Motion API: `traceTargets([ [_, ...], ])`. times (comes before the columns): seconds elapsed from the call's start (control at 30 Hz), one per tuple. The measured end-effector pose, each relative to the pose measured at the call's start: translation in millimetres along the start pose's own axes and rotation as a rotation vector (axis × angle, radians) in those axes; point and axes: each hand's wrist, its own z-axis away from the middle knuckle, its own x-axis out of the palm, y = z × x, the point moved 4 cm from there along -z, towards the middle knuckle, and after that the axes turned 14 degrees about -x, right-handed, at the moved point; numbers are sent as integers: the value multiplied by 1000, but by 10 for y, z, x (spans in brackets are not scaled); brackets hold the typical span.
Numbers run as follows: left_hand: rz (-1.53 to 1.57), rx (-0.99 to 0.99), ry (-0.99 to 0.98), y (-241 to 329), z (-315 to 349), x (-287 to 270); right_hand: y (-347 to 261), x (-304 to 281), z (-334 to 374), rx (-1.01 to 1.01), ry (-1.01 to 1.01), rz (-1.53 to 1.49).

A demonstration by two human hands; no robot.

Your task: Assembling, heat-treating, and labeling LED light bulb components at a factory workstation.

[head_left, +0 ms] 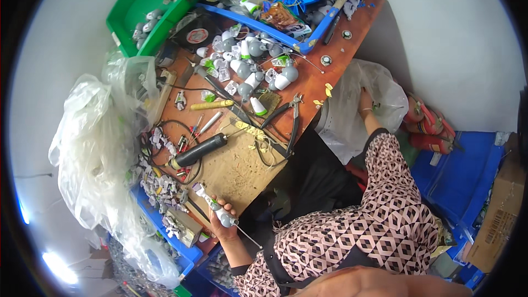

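Note:
My left hand (224, 221) is closed around a small grey-and-white device (213, 204) with a purple end and a rounded grey end. From its rounded end a thin metal rod (250, 237) sticks out. The device is held at the near left edge of a worn wooden board (242, 179). Away to the right, my right hand (366, 102) reaches into a clear plastic bag (352, 85) beside the table; its fingers are too obscured to read. A black cylindrical power screwdriver (199, 151) and a pair of cutting pliers (286, 118) lie on the board and table.
Loose grey-and-white parts (250, 71) cover the table's far side. Behind them stand a green tray (124, 27) and a blue tray (286, 38). Plastic bags (93, 148) hang at the left, above a blue bin (190, 256). Red fire extinguishers (432, 137) stand at the right.

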Motion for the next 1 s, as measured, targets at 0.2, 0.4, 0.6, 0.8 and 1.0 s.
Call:
traceTargets([
  [0.2,-1,13,-29,-20,0,26,401,-253,330,4,-133,33],
  [0.4,20,53,-158,-35,54,14,-826,-1499,497,-50,-77,-543],
  [0.6,-35,72,-85,-22,85,46,-3743,-2423,534,-733,-604,-894],
  [0.8,-10,93,-79,-43,306,191,-4975,-1628,871,-1430,-949,-242],
  [1.0,-28,159,-40,-110,552,171,-5209,-1383,930,-1403,-834,-120],
])
